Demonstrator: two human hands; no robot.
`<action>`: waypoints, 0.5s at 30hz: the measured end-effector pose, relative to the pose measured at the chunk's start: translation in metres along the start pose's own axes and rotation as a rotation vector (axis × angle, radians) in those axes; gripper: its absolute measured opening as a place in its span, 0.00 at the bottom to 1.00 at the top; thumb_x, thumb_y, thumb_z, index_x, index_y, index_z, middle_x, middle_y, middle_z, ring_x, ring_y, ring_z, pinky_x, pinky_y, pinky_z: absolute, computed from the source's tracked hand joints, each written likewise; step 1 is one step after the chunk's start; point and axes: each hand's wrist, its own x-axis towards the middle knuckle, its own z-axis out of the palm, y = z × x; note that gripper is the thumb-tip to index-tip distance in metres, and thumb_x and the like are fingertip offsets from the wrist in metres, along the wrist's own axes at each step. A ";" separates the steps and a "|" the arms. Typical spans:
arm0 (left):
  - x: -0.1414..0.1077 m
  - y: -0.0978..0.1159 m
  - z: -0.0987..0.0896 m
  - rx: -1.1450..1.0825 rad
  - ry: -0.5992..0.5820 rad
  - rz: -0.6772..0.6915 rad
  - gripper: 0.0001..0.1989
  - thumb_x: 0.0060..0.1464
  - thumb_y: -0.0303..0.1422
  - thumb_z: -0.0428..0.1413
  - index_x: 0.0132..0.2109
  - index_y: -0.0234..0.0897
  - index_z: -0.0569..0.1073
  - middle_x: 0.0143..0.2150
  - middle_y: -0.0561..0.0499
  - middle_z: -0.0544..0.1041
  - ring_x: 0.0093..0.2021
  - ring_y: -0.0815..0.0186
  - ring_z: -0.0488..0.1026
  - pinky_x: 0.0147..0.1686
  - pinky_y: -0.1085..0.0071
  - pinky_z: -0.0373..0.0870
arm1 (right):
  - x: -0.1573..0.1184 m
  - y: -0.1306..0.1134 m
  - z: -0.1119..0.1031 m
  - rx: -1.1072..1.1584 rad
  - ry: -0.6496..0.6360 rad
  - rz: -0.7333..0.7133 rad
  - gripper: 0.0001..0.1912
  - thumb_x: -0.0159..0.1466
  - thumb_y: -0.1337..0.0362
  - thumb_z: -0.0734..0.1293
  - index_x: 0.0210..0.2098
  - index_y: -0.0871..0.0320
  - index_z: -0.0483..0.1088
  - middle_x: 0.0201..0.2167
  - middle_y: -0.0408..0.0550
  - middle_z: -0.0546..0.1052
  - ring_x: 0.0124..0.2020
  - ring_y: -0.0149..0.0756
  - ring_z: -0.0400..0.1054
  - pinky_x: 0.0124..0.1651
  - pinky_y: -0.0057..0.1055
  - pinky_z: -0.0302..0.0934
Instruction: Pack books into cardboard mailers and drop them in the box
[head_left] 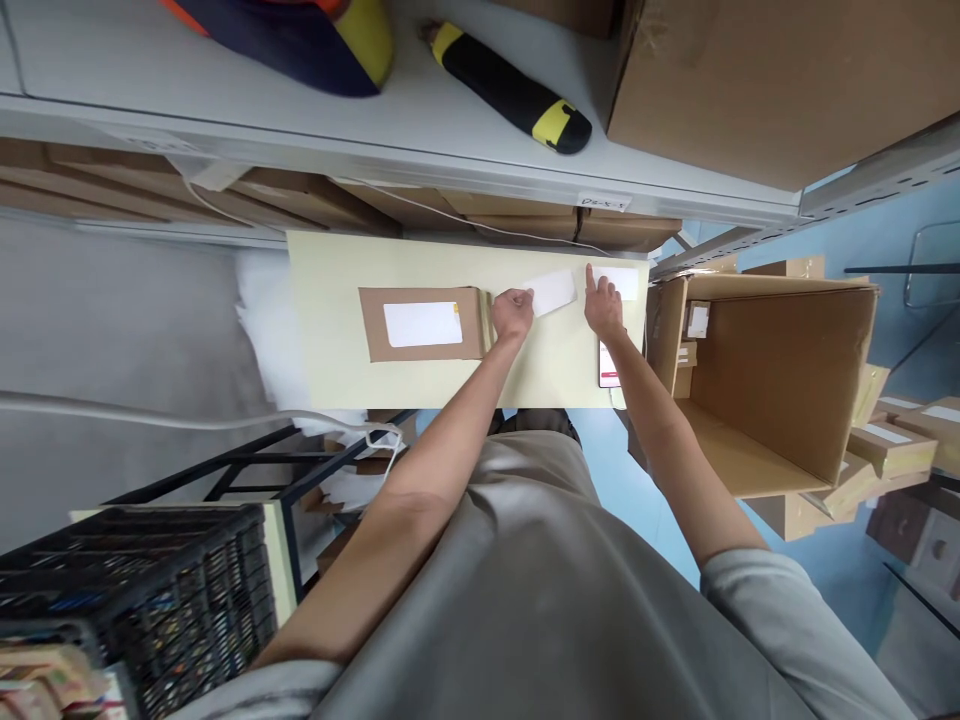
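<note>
My left hand (513, 313) is closed in a pinch on the near-left edge of a white paper label (553, 293), which it holds over the cream tabletop (555, 370). My right hand (604, 308) points forward with its index finger stretched and the other fingers partly curled. That hand lies at the left end of a second white slip (622, 283); whether it presses on it I cannot tell. Left of my left hand lies a flat cardboard box (471, 325) bearing a white label (422, 325) with a small yellow-orange mark. A phone (609, 372) with a lit screen is partly under my right wrist.
A large open carton (772, 385) with small boxes inside stands right of the table. Above the far edge runs a grey shelf (465, 150) holding a black-and-yellow utility knife (510, 85). A black crate (187, 600) is at lower left. A white cable (187, 412) crosses the left side.
</note>
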 end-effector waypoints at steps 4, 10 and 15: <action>-0.020 0.011 -0.032 -0.110 -0.013 -0.030 0.10 0.67 0.37 0.63 0.36 0.39 0.78 0.32 0.51 0.81 0.34 0.63 0.81 0.41 0.67 0.78 | -0.004 -0.007 -0.012 0.014 -0.011 0.035 0.36 0.81 0.65 0.54 0.86 0.66 0.47 0.74 0.73 0.68 0.67 0.56 0.67 0.72 0.53 0.62; -0.061 0.017 -0.124 -0.332 -0.210 0.011 0.23 0.57 0.55 0.72 0.40 0.39 0.80 0.26 0.53 0.77 0.26 0.65 0.79 0.30 0.67 0.83 | -0.046 -0.042 -0.039 0.483 0.015 0.174 0.35 0.83 0.44 0.58 0.72 0.66 0.71 0.62 0.69 0.82 0.59 0.51 0.79 0.65 0.45 0.73; -0.087 0.013 -0.186 -0.309 -0.313 0.082 0.27 0.53 0.59 0.73 0.40 0.40 0.82 0.28 0.50 0.80 0.25 0.62 0.81 0.24 0.68 0.80 | -0.131 -0.103 -0.051 1.148 -0.184 -0.038 0.43 0.67 0.22 0.67 0.50 0.56 0.85 0.43 0.53 0.89 0.46 0.45 0.84 0.51 0.38 0.78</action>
